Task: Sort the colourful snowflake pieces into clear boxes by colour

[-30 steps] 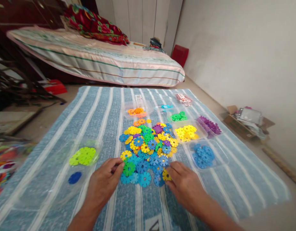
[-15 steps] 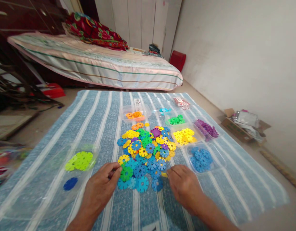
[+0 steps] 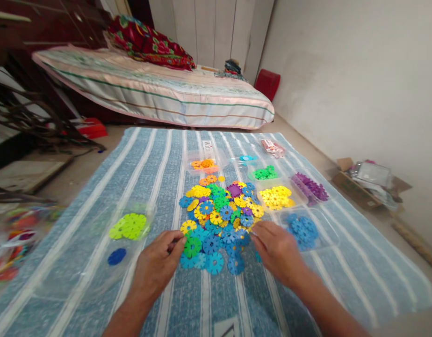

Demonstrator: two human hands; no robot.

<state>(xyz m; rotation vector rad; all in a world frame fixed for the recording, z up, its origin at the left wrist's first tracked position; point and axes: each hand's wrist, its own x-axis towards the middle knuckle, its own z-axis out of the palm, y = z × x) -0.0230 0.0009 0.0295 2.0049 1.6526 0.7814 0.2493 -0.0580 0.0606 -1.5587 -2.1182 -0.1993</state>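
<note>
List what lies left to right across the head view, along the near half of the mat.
Lime green pieces → left hand → mixed coloured pile → right hand → cardboard box by the wall.

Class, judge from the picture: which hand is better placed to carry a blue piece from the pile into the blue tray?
Right, probably. The right hand rests at the pile's right edge, beside the blue tray; the left hand sits across the pile, by a green piece.
</note>
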